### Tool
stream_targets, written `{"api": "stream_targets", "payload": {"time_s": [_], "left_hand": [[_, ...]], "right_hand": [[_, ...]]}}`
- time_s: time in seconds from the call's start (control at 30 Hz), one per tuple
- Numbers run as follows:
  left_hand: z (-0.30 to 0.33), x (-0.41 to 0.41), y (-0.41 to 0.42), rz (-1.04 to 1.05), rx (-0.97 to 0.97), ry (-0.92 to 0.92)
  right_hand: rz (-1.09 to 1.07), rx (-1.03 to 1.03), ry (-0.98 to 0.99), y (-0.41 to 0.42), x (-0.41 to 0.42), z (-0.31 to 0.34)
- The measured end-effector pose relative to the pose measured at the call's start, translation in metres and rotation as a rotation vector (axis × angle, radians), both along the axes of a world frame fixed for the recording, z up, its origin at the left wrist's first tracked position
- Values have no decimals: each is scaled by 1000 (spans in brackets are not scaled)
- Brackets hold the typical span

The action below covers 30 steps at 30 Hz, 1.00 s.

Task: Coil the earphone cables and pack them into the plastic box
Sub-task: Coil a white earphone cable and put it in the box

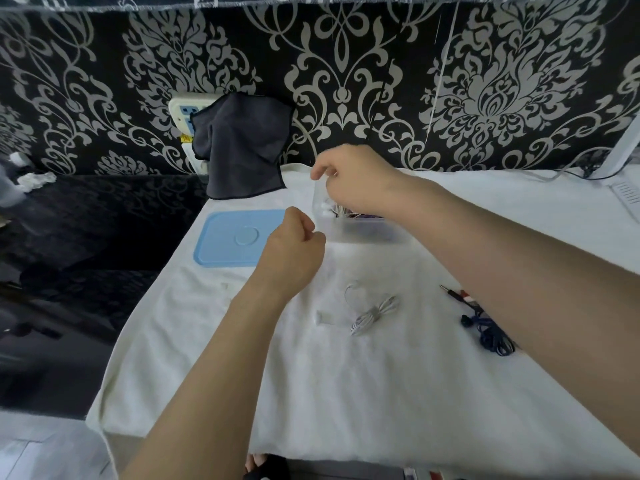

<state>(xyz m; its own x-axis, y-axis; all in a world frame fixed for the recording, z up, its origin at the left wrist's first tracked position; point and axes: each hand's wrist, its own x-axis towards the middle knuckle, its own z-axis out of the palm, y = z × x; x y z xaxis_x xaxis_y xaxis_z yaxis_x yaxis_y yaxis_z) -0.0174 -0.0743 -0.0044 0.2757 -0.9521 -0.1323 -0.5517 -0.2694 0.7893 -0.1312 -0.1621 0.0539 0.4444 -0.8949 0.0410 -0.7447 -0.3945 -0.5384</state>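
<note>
Two earphone sets remain unpacked on the surface (381, 393): white earphones (372, 315) and blue earphones (490, 332). Some cable is seen inside the plastic box (363, 230), far centre, where the right hand (353, 181) reaches, its grip unclear. The left hand (294, 247) is curled, apparently empty.

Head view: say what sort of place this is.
Probably a room in a home: black damask wallpaper, a wall socket panel half covered by a dark cloth, and a table under a white towel.
</note>
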Motion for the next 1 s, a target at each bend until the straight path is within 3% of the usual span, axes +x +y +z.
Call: {"api": "stream_targets", "payload": {"time_s": [0.1, 0.17, 0.3, 0.37, 0.63, 0.83, 1.0], "left_hand": [[-1, 5, 9, -85, 99, -121], [-2, 8, 15, -155, 179, -183], [-3, 10, 30, -310, 302, -233], [-6, 10, 37, -377, 352, -219], [-17, 16, 51, -408, 278, -340], [-16, 23, 54, -337, 260, -280], [-17, 23, 56, -403, 267, -288]], "right_hand": [[-46, -77, -183, 22, -15, -2], [-48, -43, -176, 45, -28, -14], [60, 206, 246, 86, -48, -50], [103, 233, 368, 96, -50, -63], [11, 310, 209, 104, -45, -67], [8, 250, 294, 107, -33, -75], [79, 276, 266, 106, -29, -78]]}}
